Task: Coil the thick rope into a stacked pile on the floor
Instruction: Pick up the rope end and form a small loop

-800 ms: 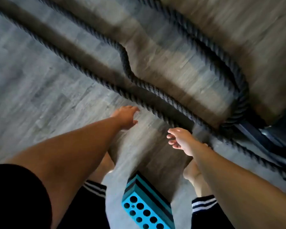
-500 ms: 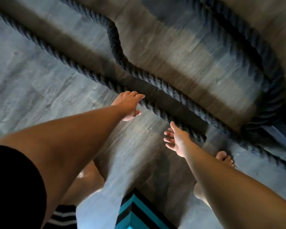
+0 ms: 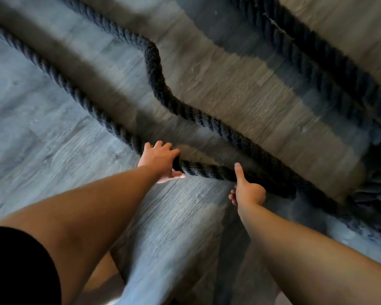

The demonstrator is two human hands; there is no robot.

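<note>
Two hands, a left hand (image 3: 160, 159) and a right hand (image 3: 248, 190); three runs of thick rope (image 3: 154, 69), possibly one length.

The left grip (image 3: 161, 159) curls round the thick rope (image 3: 207, 170), which snakes across the wooden floor (image 3: 42, 128). The right grip (image 3: 248, 191), thumb raised, sits against it, perhaps holding; blur hides that.

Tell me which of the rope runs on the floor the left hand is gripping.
The nearest run, gripped by the left hand. The S-bent middle run and the far run lie beyond it, untouched.
</note>
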